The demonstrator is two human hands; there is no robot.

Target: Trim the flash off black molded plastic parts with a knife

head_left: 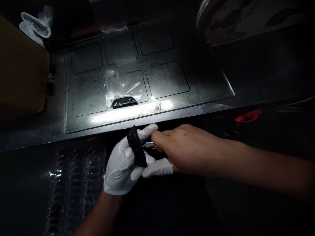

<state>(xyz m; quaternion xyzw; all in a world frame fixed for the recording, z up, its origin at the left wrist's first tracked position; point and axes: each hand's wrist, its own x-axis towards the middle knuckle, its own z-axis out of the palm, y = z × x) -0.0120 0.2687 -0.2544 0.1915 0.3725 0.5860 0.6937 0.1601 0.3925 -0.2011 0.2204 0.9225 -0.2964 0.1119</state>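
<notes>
Head view, gloved left fingers [129, 156] clamped on black part [134, 141], right fingers [161, 139] pinching slim metal tool [150, 144]

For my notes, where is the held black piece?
In the head view, the black piece is just left of centre, in the gloved left hand, beside the right hand.

Brown box [23, 73] at left, white bundle [46, 19] behind; red handle [240, 118] at right.

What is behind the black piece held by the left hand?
Gloved fingers of the left hand show past the black piece; what lies directly behind it is covered.
</notes>
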